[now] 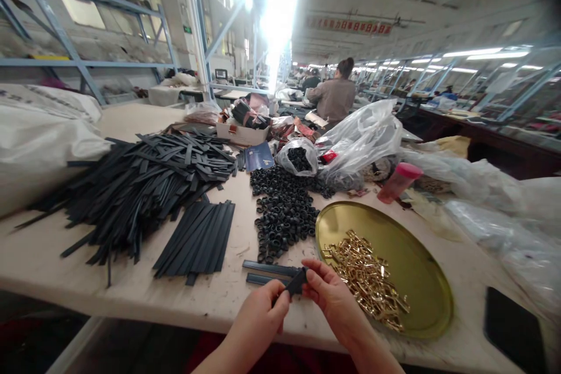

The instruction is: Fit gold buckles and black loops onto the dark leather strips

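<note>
Between my two hands is a short black strap (295, 282), tilted up to the right. My left hand (262, 310) pinches its lower end, and my right hand (328, 291) closes its fingertips on the upper end. Whether a small loop or buckle sits at that end, I cannot tell. Two black strips (266, 269) lie flat just behind the hands. Beyond them spreads a heap of small black loops (283, 210). To the right, an oval gold tray (421, 257) bears a pile of gold-coloured metal buckles (366, 280).
A row of black strips (197, 239) and a large strip pile (149, 187) cover the left. Behind stand a plastic bag of loops (298, 158), a blue card (259, 156) and a pink-lidded container (400, 181). A black phone-like slab (512, 327) lies right. A person (335, 93) sits farther back.
</note>
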`<state>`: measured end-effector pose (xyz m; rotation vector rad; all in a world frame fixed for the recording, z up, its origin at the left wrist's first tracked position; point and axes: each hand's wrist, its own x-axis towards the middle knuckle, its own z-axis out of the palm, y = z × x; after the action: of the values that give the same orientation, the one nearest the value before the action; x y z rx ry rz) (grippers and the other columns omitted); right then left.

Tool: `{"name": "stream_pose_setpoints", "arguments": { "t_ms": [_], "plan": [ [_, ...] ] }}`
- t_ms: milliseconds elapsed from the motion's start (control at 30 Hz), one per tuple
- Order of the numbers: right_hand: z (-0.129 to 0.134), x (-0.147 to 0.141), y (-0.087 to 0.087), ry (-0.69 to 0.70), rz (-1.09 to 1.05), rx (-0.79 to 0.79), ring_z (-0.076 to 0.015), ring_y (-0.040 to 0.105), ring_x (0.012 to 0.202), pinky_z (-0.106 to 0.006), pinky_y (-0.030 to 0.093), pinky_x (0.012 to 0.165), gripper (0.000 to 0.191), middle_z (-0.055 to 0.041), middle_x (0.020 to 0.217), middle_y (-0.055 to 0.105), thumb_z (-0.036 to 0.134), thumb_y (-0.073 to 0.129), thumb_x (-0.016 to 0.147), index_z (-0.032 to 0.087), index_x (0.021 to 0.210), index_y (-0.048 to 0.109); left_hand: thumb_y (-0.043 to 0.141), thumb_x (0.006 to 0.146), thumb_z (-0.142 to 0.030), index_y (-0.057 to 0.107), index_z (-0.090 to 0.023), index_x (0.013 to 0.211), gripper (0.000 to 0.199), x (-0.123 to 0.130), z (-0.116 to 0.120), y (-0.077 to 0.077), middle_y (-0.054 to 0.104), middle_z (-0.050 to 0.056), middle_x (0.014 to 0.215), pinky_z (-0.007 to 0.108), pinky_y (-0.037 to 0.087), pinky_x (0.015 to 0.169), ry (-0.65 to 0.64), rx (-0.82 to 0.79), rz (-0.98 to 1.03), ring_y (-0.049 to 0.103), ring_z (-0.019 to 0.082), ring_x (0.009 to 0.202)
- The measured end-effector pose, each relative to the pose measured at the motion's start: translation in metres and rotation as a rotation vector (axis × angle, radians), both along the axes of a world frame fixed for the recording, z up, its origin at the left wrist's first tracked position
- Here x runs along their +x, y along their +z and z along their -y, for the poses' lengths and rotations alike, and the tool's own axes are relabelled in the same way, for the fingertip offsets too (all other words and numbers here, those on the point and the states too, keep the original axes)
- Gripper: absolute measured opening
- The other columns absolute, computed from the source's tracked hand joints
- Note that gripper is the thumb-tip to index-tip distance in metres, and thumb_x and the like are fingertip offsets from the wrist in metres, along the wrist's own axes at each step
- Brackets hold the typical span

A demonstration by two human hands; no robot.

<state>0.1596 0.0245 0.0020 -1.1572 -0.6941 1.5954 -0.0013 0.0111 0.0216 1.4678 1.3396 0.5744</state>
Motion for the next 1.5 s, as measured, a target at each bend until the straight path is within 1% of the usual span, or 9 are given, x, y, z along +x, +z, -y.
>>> {"name": "stream_pose_setpoints", "arguments": {
  "t_ms": [267,400,567,733,833,933,967,1100,1500],
  "plan": [
    [0.030,0.001,0.005,0.186,0.237,0.186,-0.0110,0.050,0.053,-0.024,0.038,0.054,0.027,0.0040,0.055,0.057,0.038,0.073,0.059,0.017,0.070,0.060,0.036,0.082,-0.031,0.059,-0.018,0.074,0.027,0.002,0.018,0.027,0.058,-0.002,0.061,0.020,0.033,0.054,-0.235,0.115,-0.110,0.053,0.014,0.059],
    [0.041,0.003,0.011,0.209,0.126,0.108,-0.0096,0.050,0.050,-0.023,0.038,0.054,0.028,0.0047,0.055,0.057,0.037,0.073,0.057,0.017,0.068,0.057,0.035,0.083,-0.029,0.057,-0.018,0.073,0.027,0.009,0.023,0.021,0.060,0.001,0.067,0.021,0.037,0.057,-0.281,0.118,-0.129,0.054,0.015,0.063],
    [0.040,0.008,0.013,0.089,0.158,0.144,-0.0090,0.047,0.051,-0.021,0.036,0.053,0.027,0.0052,0.056,0.052,0.039,0.072,0.059,0.017,0.068,0.059,0.029,0.085,-0.029,0.044,-0.017,0.113,0.034,0.010,0.029,0.008,0.057,-0.001,0.061,0.021,0.038,0.046,-0.328,-0.127,0.010,0.048,0.012,0.045],
    [0.039,-0.008,-0.002,0.195,0.059,0.095,-0.0103,0.047,0.053,-0.023,0.037,0.053,0.035,0.0042,0.060,0.053,0.047,0.070,0.057,0.018,0.072,0.056,0.039,0.082,-0.045,0.041,-0.019,0.122,0.047,0.006,0.016,-0.007,0.061,0.009,0.106,0.028,0.041,0.085,-0.173,0.084,0.160,0.055,0.019,0.094],
    [0.019,0.011,-0.002,0.266,0.449,0.247,-0.0124,0.050,0.056,-0.023,0.038,0.052,0.033,0.0010,0.065,0.056,0.050,0.052,0.074,0.018,0.080,0.059,0.043,0.078,-0.053,0.054,-0.019,0.104,0.044,0.004,0.003,-0.009,0.064,0.005,0.086,0.026,0.044,0.076,-0.113,0.049,0.172,0.055,0.019,0.088],
    [-0.019,0.052,0.005,0.111,1.505,0.347,-0.0169,0.055,0.073,-0.027,0.039,0.065,0.021,-0.0048,0.081,0.061,0.033,0.043,0.084,0.019,0.085,0.059,0.044,0.076,-0.057,0.056,-0.018,0.084,0.042,0.006,-0.007,-0.009,0.048,-0.004,0.054,0.019,0.038,0.052,-0.027,-0.076,0.185,0.048,0.013,0.058],
    [-0.033,0.064,0.006,0.093,1.622,0.312,-0.0201,0.055,0.077,-0.030,0.038,0.067,0.017,-0.0086,0.084,0.061,0.028,0.046,0.082,0.017,0.083,0.060,0.045,0.075,-0.057,0.055,-0.018,0.079,0.041,0.008,-0.009,-0.010,0.042,-0.005,0.051,0.018,0.034,0.048,-0.009,-0.101,0.197,0.042,0.011,0.052],
    [-0.064,0.090,-0.001,0.166,1.788,0.256,-0.0216,0.058,0.072,-0.030,0.037,0.064,0.010,-0.0089,0.077,0.062,0.016,0.052,0.076,0.017,0.071,0.060,0.045,0.075,-0.054,0.053,-0.018,0.075,0.036,0.015,-0.017,-0.017,0.030,-0.008,0.049,0.018,0.024,0.042,-0.005,-0.128,0.232,0.029,0.008,0.045],
    [-0.066,0.083,0.000,0.326,1.916,0.196,-0.0206,0.061,0.076,-0.028,0.037,0.064,0.020,-0.0094,0.083,0.066,0.016,0.045,0.075,0.017,0.073,0.065,0.038,0.081,-0.043,0.040,-0.021,0.070,0.025,0.025,-0.018,-0.030,0.026,-0.012,0.041,0.018,0.022,0.039,-0.057,-0.130,0.317,0.024,0.007,0.036]
  ]
}}
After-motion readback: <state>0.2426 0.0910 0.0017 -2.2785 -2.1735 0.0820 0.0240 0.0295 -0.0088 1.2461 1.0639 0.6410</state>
